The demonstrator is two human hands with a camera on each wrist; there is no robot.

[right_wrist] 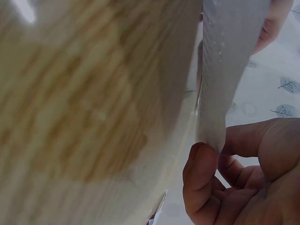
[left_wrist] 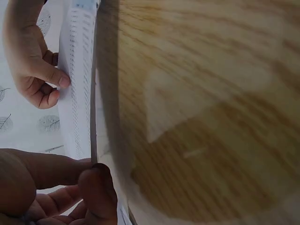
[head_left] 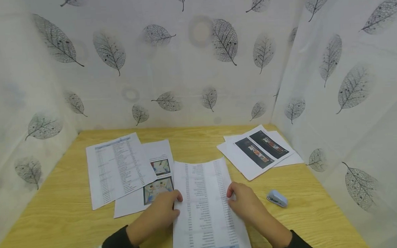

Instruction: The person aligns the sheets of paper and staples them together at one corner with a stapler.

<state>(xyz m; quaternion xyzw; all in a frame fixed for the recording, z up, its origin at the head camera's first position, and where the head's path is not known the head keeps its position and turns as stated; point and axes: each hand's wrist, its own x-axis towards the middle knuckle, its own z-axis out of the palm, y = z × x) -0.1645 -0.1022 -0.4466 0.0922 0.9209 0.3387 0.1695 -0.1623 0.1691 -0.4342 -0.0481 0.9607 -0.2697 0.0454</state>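
A printed sheet of paper (head_left: 211,209), covered in columns of text with a blue band at its near end, is held up off the table between both hands. My left hand (head_left: 166,208) pinches its left edge between thumb and fingers; the left wrist view shows the thumb and fingers (left_wrist: 98,192) meeting at the paper's edge. On the other side my right hand (head_left: 244,202) pinches the right edge, also seen up close in the right wrist view (right_wrist: 243,173). Whether more than one sheet is held, I cannot tell.
Left of the hands lie a text sheet (head_left: 118,169) and, partly beneath it, a sheet with colour pictures (head_left: 128,208). At the back right is a stack of papers with dark pictures (head_left: 242,168). A small blue stapler (head_left: 277,198) lies right of my right hand. Leaf-patterned curtains (head_left: 182,72) surround the table.
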